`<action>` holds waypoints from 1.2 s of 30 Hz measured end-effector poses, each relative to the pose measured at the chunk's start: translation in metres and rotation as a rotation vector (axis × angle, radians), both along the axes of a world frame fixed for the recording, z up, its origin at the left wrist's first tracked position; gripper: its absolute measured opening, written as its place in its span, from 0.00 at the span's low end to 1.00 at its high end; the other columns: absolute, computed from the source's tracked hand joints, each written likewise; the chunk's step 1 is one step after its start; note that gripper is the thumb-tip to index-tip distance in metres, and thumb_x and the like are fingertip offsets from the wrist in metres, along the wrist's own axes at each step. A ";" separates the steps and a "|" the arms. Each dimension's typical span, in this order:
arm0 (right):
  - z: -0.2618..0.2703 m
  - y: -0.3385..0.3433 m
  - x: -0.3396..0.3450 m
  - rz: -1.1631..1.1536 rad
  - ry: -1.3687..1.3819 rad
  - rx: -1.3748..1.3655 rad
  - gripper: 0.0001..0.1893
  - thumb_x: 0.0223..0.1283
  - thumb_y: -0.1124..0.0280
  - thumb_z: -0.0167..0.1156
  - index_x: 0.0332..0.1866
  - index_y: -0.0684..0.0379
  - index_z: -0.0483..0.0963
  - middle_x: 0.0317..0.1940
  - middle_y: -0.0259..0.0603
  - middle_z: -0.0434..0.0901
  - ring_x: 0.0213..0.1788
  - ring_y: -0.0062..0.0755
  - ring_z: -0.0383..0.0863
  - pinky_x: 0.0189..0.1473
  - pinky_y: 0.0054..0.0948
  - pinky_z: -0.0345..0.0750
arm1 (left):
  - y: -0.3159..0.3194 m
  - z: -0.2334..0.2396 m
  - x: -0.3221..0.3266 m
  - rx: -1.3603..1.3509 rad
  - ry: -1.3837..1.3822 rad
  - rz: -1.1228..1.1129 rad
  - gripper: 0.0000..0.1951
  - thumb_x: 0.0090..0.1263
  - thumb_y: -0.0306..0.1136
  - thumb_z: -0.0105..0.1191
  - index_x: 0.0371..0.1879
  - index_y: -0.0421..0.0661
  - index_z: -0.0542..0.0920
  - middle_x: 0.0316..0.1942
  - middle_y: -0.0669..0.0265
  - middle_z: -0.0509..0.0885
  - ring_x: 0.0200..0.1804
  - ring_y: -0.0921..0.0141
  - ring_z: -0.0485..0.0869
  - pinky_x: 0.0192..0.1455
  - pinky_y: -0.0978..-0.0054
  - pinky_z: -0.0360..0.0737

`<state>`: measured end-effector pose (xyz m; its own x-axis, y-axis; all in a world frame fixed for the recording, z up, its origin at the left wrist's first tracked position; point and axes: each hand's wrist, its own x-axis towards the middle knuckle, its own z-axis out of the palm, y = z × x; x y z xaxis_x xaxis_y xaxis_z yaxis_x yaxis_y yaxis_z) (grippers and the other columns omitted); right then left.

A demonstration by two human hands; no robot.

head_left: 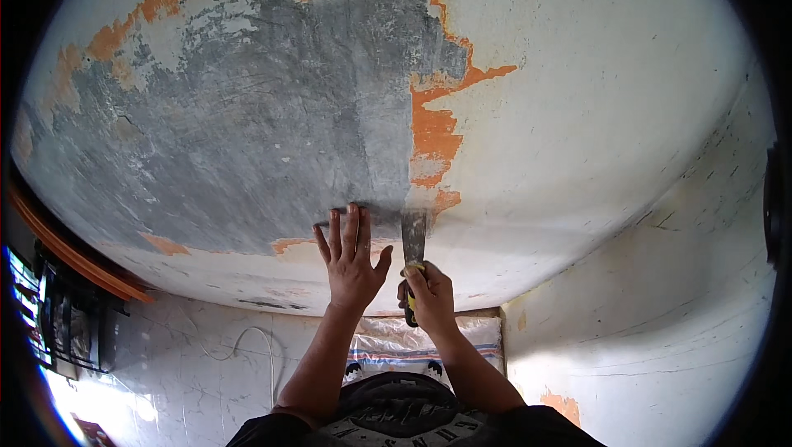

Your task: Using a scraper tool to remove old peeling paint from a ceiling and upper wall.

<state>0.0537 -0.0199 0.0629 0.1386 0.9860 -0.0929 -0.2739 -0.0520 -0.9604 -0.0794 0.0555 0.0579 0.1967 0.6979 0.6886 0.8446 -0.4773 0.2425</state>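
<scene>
My right hand is closed around the black and yellow handle of a putty knife. The knife's metal blade points away from me and meets the wall at the edge of the peeled paint. Just left of the knife, my left hand rests with spread fingers, fingertips on the lower part of a bare grey patch and nothing held. Orange paint shows in a ragged strip between the grey patch and the off-white paint on the right.
Below the wall lies a whitish woven plastic sheet with coloured stripes, over something I cannot make out. A pale cable loops over marbled tiles at the lower left. An adjoining wall with scuffs and cracks stands at right.
</scene>
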 end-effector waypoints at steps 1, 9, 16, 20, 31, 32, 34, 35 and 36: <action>-0.023 -0.003 0.002 -0.003 -0.016 -0.030 0.13 0.71 0.61 0.54 0.36 0.62 0.73 0.19 0.33 0.75 0.20 0.16 0.72 0.24 0.20 0.70 | 0.003 -0.002 -0.001 0.079 -0.016 -0.015 0.32 0.66 0.42 0.55 0.69 0.45 0.66 0.74 0.59 0.56 0.77 0.51 0.48 0.75 0.40 0.40; -0.002 -0.005 -0.003 0.027 0.021 -0.037 0.13 0.71 0.61 0.54 0.36 0.61 0.72 0.19 0.33 0.74 0.19 0.17 0.71 0.23 0.21 0.70 | 0.070 0.001 -0.011 0.620 0.129 0.026 0.25 0.73 0.44 0.43 0.68 0.52 0.68 0.74 0.53 0.55 0.77 0.46 0.44 0.71 0.33 0.34; -0.019 -0.003 0.006 -0.011 -0.035 -0.008 0.14 0.69 0.60 0.56 0.35 0.61 0.72 0.19 0.32 0.74 0.19 0.16 0.71 0.24 0.20 0.69 | 0.079 -0.005 -0.005 0.701 0.107 0.052 0.25 0.75 0.49 0.38 0.69 0.56 0.67 0.74 0.58 0.57 0.77 0.48 0.47 0.71 0.32 0.35; 0.020 0.009 -0.004 0.021 -0.004 0.055 0.14 0.70 0.60 0.54 0.37 0.62 0.72 0.18 0.35 0.75 0.18 0.18 0.72 0.23 0.20 0.71 | 0.077 -0.008 -0.010 0.673 0.082 0.054 0.24 0.74 0.50 0.40 0.67 0.59 0.69 0.73 0.61 0.60 0.76 0.50 0.49 0.71 0.31 0.36; -0.008 -0.005 -0.001 0.021 0.091 -0.021 0.15 0.70 0.58 0.55 0.36 0.62 0.73 0.17 0.36 0.75 0.16 0.19 0.72 0.21 0.21 0.71 | 0.079 -0.010 -0.008 0.687 0.077 0.032 0.27 0.75 0.50 0.40 0.67 0.47 0.69 0.73 0.61 0.61 0.76 0.50 0.50 0.71 0.31 0.36; -0.011 -0.007 0.001 -0.003 0.045 -0.003 0.15 0.70 0.58 0.55 0.36 0.62 0.73 0.17 0.36 0.75 0.16 0.19 0.72 0.21 0.21 0.71 | 0.078 -0.009 -0.008 0.688 0.078 0.034 0.27 0.75 0.50 0.40 0.67 0.48 0.69 0.73 0.61 0.61 0.76 0.50 0.50 0.71 0.31 0.36; -0.021 -0.009 0.006 -0.033 -0.002 0.020 0.15 0.70 0.58 0.54 0.36 0.62 0.72 0.17 0.35 0.75 0.16 0.19 0.72 0.21 0.21 0.71 | 0.079 -0.010 -0.006 0.689 0.069 0.031 0.27 0.75 0.50 0.40 0.67 0.48 0.69 0.73 0.61 0.61 0.76 0.50 0.49 0.71 0.31 0.36; -0.031 -0.010 0.010 -0.023 -0.019 -0.014 0.15 0.70 0.59 0.55 0.36 0.61 0.72 0.17 0.34 0.75 0.17 0.18 0.72 0.22 0.21 0.70 | 0.080 -0.011 -0.005 0.688 0.062 0.030 0.27 0.75 0.50 0.40 0.67 0.48 0.69 0.73 0.61 0.60 0.76 0.50 0.49 0.71 0.31 0.36; -0.027 -0.010 0.010 -0.010 -0.035 -0.050 0.14 0.69 0.59 0.56 0.36 0.61 0.73 0.18 0.33 0.75 0.19 0.17 0.71 0.23 0.20 0.70 | 0.080 -0.012 -0.006 0.690 0.063 0.030 0.27 0.75 0.50 0.40 0.67 0.48 0.69 0.73 0.61 0.60 0.76 0.50 0.49 0.71 0.31 0.36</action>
